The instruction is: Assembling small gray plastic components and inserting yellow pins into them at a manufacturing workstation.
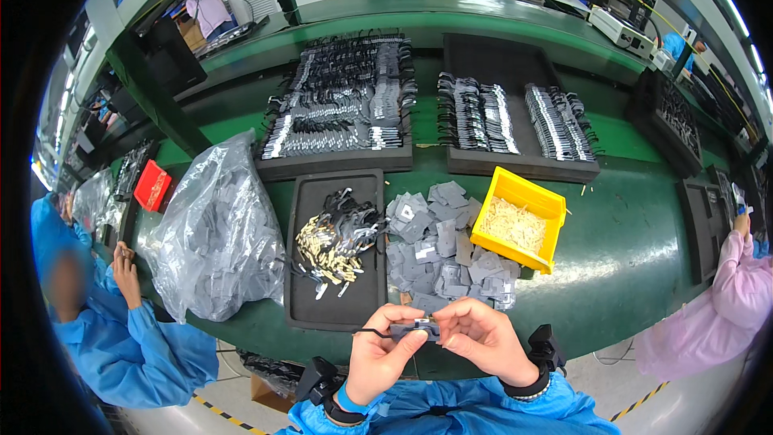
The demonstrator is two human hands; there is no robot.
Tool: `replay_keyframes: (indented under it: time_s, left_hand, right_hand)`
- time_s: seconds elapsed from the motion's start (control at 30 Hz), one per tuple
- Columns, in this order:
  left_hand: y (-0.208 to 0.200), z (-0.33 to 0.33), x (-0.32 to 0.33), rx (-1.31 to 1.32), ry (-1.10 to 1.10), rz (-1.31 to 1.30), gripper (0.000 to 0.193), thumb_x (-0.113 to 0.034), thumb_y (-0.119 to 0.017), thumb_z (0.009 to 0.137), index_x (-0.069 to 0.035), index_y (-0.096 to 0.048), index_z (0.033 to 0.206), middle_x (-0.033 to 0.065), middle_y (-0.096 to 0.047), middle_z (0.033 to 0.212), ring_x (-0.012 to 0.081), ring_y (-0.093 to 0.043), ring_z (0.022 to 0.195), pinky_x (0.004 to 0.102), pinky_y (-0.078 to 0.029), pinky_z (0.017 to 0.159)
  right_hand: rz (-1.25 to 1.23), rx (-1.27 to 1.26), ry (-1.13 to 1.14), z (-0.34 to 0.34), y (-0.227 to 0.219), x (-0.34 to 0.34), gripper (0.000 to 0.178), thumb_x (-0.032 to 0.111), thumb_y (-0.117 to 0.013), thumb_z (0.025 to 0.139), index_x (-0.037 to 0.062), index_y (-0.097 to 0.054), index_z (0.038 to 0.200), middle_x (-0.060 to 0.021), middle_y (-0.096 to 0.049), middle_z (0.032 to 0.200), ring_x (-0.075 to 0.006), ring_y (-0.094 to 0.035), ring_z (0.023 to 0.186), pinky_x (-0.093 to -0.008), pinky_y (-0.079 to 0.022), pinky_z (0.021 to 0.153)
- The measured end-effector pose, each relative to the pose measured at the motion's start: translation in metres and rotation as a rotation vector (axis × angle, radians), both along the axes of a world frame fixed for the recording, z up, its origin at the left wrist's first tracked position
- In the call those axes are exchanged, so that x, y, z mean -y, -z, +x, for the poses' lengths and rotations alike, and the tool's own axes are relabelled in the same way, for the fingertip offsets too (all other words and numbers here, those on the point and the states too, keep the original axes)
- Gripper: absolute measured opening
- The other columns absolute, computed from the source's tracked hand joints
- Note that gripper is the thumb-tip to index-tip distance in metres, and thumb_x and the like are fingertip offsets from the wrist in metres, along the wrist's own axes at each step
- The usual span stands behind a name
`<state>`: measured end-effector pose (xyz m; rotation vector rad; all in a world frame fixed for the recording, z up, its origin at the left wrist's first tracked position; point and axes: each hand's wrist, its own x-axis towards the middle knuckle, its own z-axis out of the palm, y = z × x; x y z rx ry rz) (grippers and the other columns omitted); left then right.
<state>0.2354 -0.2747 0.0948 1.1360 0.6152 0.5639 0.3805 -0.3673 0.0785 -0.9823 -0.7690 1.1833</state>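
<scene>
The left hand (pixel 377 361) pinched a small dark part (pixel 428 329) between thumb and fingers, while the right hand (pixel 489 344) grasped its other end with thumb and fingertips. The part (a thin black cord (pixel 372 331) stuck out on its left) was near the close edge of the green table (pixel 620 258), between the person and a heap of flat grey pieces (pixel 439 250). A yellow bin (pixel 515 253) stood beside the heap.

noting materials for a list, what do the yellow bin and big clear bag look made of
Yellow bin: most likely rigid moulded plastic, fairly glossy; smooth, evenly coloured walls suggest it. Clear bag: apparently thin plastic film, shiny; it is see-through and wrinkled.
</scene>
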Motion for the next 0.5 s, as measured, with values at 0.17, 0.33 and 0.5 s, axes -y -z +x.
replay_keyframes:
  time_s: [0.17, 0.33, 0.5]
  left_hand:
    - [0.005, 0.005, 0.0, 0.056, 0.016, 0.068, 0.022, 0.0, -0.061, 0.082, 0.002, -0.052, 0.102, 0.0062, -0.053, 0.098, 0.0069, -0.053, 0.087, 0.0172, -0.045, 0.068]
    - [-0.002, 0.014, 0.009, 0.2, 0.009, -0.089, 0.016, 0.001, -0.056, 0.084, 0.001, -0.052, 0.099, 0.0062, -0.051, 0.1, 0.0069, -0.052, 0.088, 0.019, -0.046, 0.068]
    - [0.02, 0.018, 0.012, 0.151, -0.127, 0.225, 0.012, -0.01, -0.047, 0.092, 0.001, -0.05, 0.093, 0.0063, -0.051, 0.093, 0.0065, -0.047, 0.069, 0.0194, -0.041, 0.061]
  right_hand:
    - [0.024, 0.38, 0.185, -0.009, -0.004, -0.004, 0.008, -0.001, -0.058, 0.083, -0.0012, -0.055, 0.09, -0.0069, -0.054, 0.086, -0.0112, -0.054, 0.076, -0.0246, -0.045, 0.067]
    - [0.128, 0.665, 0.486, -0.022, -0.005, -0.011, 0.009, -0.002, -0.062, 0.078, -0.0005, -0.055, 0.083, -0.0096, -0.057, 0.077, -0.0144, -0.056, 0.067, -0.0245, -0.046, 0.059]
    - [0.08, 0.482, 0.437, -0.027, -0.001, -0.007, 0.007, 0.0, -0.06, 0.081, -0.0017, -0.055, 0.084, -0.0094, -0.056, 0.079, -0.0142, -0.056, 0.067, -0.0241, -0.046, 0.059]
